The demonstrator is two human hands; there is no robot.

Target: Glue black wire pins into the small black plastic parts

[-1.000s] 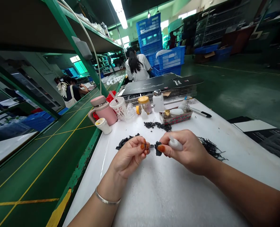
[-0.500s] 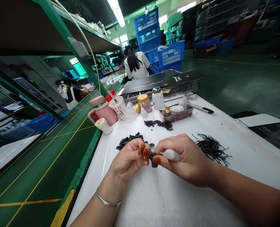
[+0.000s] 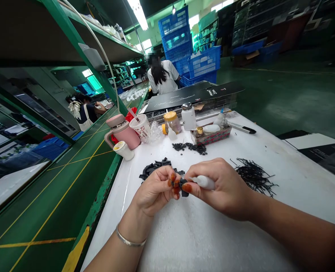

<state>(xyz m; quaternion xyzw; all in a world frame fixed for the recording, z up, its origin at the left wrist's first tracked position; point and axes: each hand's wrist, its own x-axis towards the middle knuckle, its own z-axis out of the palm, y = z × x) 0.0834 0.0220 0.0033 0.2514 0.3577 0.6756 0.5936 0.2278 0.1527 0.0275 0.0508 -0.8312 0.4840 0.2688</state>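
Observation:
Between my two hands is a small dark grey part [image 3: 185, 193], close above the white table. My left hand [image 3: 159, 187] pinches it from the left with thumb and fingertips. From the right, the thumb and forefinger of my right hand [image 3: 218, 189] press on the same part. A small white squeeze bottle [image 3: 205, 182] with a thin tip is tucked in my right hand, its tip pointing left toward the part. Behind my left hand lies a heap of similar dark parts [image 3: 156, 166]. To the right of my right hand is a pile of thin black sticks [image 3: 254, 175].
On the white table [image 3: 167, 241], small black rings [image 3: 190, 147] lie in a scatter. Behind them stand a pink thermos [image 3: 126, 134], a paper cup [image 3: 140, 127], a white pump bottle [image 3: 188, 117] and a small box [image 3: 212, 136]. A cutter knife [image 3: 242, 127] lies at right. Two people sit farther back.
Both hands keep hold of the dark part, with only slight finger movement. The squeeze bottle's thin tip shows more plainly now. The view has shifted a little.

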